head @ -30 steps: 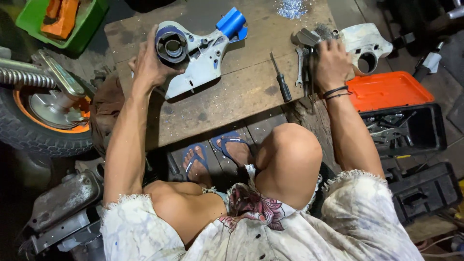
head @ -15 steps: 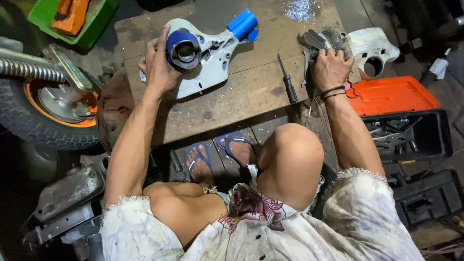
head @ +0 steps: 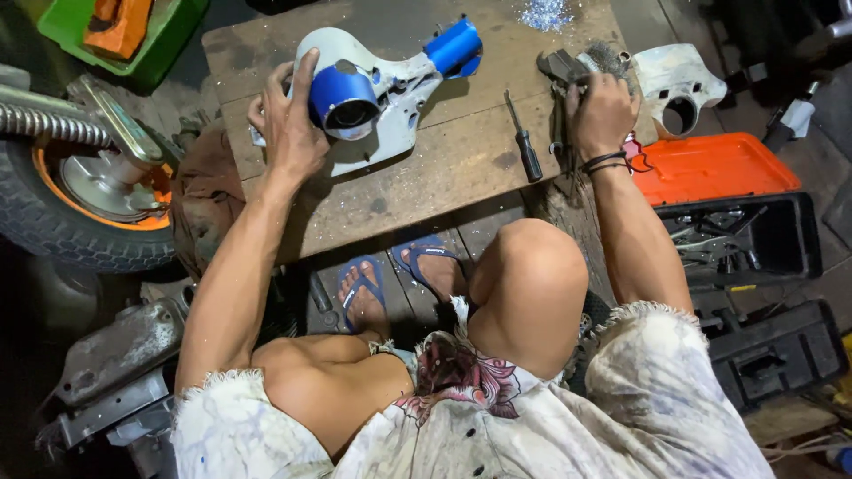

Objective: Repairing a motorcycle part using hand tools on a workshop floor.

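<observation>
My left hand [head: 288,124] grips a white scooter handlebar cover [head: 390,98] with a blue round instrument housing [head: 342,99] and a blue grip end [head: 454,46], tilting it up off the low wooden table [head: 426,177]. At the table's right edge my right hand [head: 603,111] is closed on a dark grey tool [head: 561,66] next to a wire brush head [head: 608,58]. A black-handled screwdriver [head: 524,142] lies on the table between my hands.
Another white cover piece [head: 674,84] lies at the right. An orange-lidded black toolbox [head: 723,204] stands open beside my right arm. A scooter wheel [head: 80,191] and spring sit at left, a green bin [head: 115,31] top left. My knees and sandalled feet are below the table.
My left hand has tipped the handlebar cover up, so the blue round housing now faces me. The right hand has stayed on the tool at the table's edge.
</observation>
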